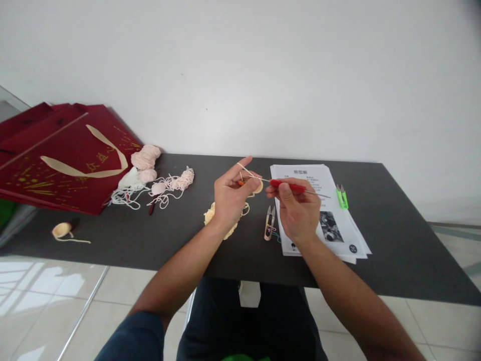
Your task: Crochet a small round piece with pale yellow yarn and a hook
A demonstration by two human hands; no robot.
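Observation:
My left hand (229,200) is closed on a small cream crochet piece (258,187), pinched between thumb and fingers. Cream yarn (245,170) runs over its raised index finger, and a small orange bit (241,183) shows by the thumb. My right hand (299,215) grips a crochet hook (277,183) by its red handle. The metal tip points left and meets the yarn at the piece. Beneath my left wrist lies a pale yellow yarn ball (209,214), partly hidden. Thread snips (268,225) rest on the table between my forearms.
Printed sheets (300,173) lie under my right hand, with green snips (342,197) at their right edge. Dark red gift bags (75,145) lean at the left. Beside them are pink yarn (146,157) and loose white strands (128,193). A cream crocheted piece (62,230) sits front left.

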